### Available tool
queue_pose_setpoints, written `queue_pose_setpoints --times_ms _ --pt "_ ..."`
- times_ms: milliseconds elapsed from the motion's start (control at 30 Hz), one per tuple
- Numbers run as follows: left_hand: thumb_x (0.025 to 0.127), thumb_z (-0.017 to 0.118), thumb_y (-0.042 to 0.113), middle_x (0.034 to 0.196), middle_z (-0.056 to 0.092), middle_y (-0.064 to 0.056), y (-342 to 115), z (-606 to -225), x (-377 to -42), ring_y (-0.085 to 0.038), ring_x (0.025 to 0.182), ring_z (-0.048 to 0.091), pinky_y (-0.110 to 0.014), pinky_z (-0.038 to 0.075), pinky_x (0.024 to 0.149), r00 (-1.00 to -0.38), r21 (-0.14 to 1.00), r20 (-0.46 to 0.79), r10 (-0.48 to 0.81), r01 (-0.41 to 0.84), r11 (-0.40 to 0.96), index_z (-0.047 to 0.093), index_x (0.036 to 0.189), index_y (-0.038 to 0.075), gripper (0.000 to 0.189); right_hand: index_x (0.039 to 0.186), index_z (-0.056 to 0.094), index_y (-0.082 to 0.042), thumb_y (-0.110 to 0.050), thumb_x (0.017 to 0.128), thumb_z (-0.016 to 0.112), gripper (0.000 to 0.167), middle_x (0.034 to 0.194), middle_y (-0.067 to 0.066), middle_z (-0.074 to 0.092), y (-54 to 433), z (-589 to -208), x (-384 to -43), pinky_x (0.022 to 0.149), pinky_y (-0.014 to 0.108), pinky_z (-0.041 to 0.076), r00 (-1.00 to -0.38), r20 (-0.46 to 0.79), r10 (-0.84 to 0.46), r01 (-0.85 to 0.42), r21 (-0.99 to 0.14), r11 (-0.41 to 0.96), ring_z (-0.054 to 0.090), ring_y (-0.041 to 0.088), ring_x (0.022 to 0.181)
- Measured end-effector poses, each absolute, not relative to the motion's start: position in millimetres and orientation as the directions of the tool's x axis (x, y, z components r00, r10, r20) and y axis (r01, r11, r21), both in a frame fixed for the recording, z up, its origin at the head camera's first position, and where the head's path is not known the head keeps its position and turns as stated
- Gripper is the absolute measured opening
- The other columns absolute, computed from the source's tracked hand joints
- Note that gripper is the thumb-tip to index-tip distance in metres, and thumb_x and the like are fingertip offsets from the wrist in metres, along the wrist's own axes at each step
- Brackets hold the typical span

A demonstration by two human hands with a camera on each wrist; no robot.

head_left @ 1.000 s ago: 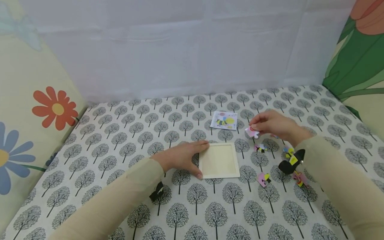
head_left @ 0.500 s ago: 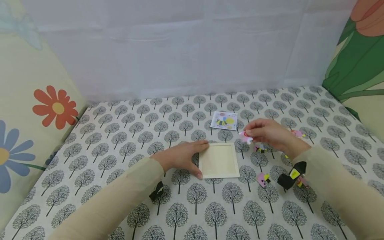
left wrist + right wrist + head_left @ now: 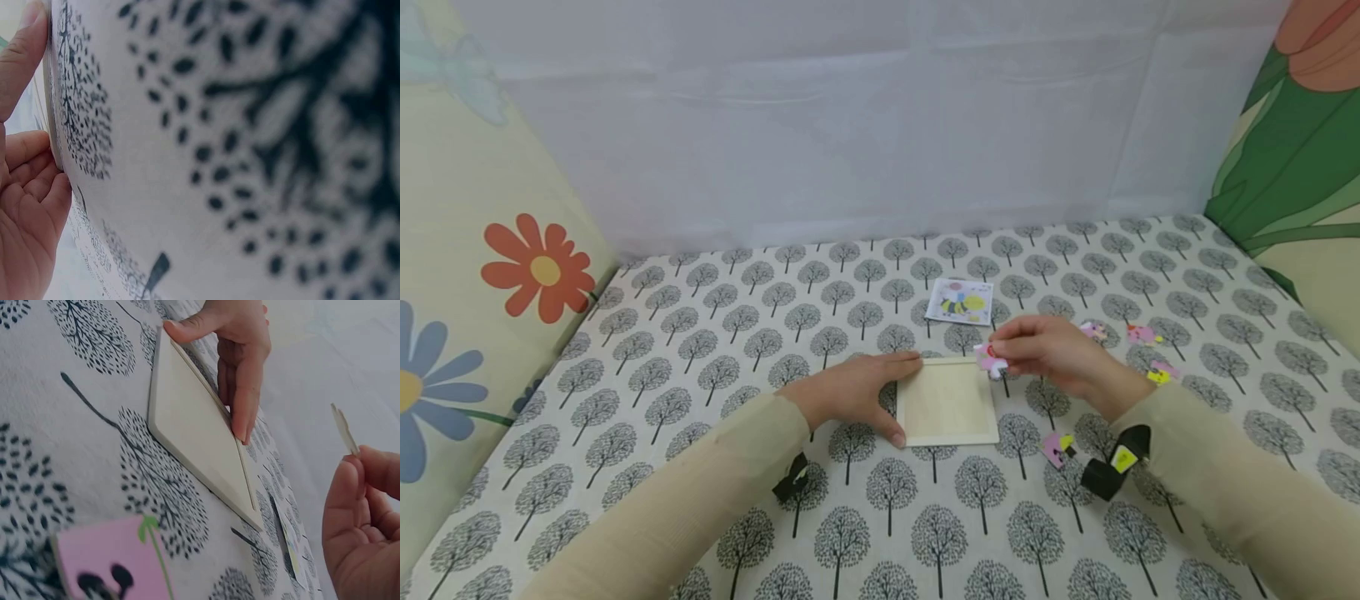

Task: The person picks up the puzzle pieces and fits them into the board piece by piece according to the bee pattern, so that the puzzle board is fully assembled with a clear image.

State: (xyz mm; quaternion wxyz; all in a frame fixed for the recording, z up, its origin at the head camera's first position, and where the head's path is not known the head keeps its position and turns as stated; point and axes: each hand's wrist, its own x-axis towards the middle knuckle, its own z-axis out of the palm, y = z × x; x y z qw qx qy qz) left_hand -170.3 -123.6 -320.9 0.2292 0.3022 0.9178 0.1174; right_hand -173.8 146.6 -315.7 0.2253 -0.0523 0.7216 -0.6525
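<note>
A shallow square wooden puzzle tray [image 3: 947, 404] lies bare on the cloth. At its left side my left hand [image 3: 856, 387] holds it, thumb on the near corner and fingers at the far corner. The right hand [image 3: 1060, 358] pinches a pink-and-white puzzle piece [image 3: 990, 361] with red marks between thumb and fingertips, at the tray's far right corner. In the right wrist view that same puzzle piece [image 3: 342, 428] appears edge-on, raised off the cloth. The left wrist view shows the left fingers [image 3: 53, 194] against the tray's edge.
Loose puzzle pieces lie to the right: a pink-and-yellow one [image 3: 1058, 448], a pink-and-red one [image 3: 1144, 334], another [image 3: 1162, 372] near the right wrist and one [image 3: 1093, 331] behind the hand. A bee picture card [image 3: 961, 302] lies beyond the tray. Tree-patterned cloth [image 3: 842, 542] covers the table.
My right hand has carried the pinched puzzle piece left and nearer, from beside the card to the tray's far right corner. The left hand and tray have stayed still.
</note>
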Motion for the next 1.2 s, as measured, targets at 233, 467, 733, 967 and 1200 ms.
queue_pose_setpoints --times_ms 233,467,733,967,1200 --pt "0.062 0.08 0.046 0.155 0.017 0.002 -123.6 -320.8 -170.6 -0.024 0.14 0.02 -0.042 0.017 0.115 -0.714 0.355 -0.346 0.609 0.501 0.789 0.026 0.147 0.015 0.105 0.103 0.059 0.004 -0.001 0.085 0.061 0.019 0.088 0.002 0.063 133.8 -325.3 -172.7 0.074 0.024 0.055 -0.887 -0.308 -0.345 0.265 -0.95 0.168 0.061 0.01 0.075" --pt "0.062 0.08 0.046 0.154 0.017 0.002 -122.9 -321.0 -171.5 -0.023 0.14 0.021 -0.043 0.017 0.114 -0.719 0.355 -0.349 0.602 0.493 0.795 0.026 0.147 0.016 0.105 0.106 0.058 0.008 -0.001 0.083 0.063 0.025 0.087 0.005 0.064 119.8 -332.1 -172.6 0.07 0.023 0.056 -0.879 -0.325 -0.348 0.285 -0.945 0.161 0.062 0.011 0.071" --pt "0.063 0.079 0.049 0.155 0.016 0.003 -123.2 -321.7 -172.6 -0.022 0.14 0.021 -0.043 0.017 0.114 -0.717 0.348 -0.359 0.597 0.491 0.799 0.024 0.148 0.017 0.106 0.109 0.059 0.008 -0.001 0.082 0.064 0.03 0.085 0.006 0.064 103.0 -337.4 -174.3 0.068 0.022 0.056 -0.889 -0.342 -0.304 0.298 -0.937 0.183 0.062 0.01 0.069" --pt "0.063 0.079 0.049 0.155 0.016 0.002 -123.4 -321.2 -172.2 -0.022 0.14 0.02 -0.044 0.016 0.115 -0.711 0.358 -0.356 0.607 0.496 0.791 0.023 0.148 0.016 0.107 0.109 0.06 0.008 0.001 0.08 0.066 0.03 0.083 0.007 0.066 88.6 -341.0 -175.1 0.063 0.021 0.056 -0.88 -0.373 -0.294 0.348 -0.928 0.136 0.062 0.01 0.064" --pt "0.063 0.079 0.048 0.155 0.017 0.001 -123.6 -320.1 -172.2 -0.024 0.14 0.021 -0.044 0.018 0.114 -0.709 0.372 -0.356 0.609 0.49 0.788 0.023 0.148 0.016 0.107 0.106 0.063 0.004 -0.002 0.079 0.068 0.028 0.089 0.01 0.067 77.2 -342.1 -177.3 0.064 0.021 0.055 -0.871 -0.398 -0.287 0.352 -0.915 0.199 0.063 0.01 0.065"
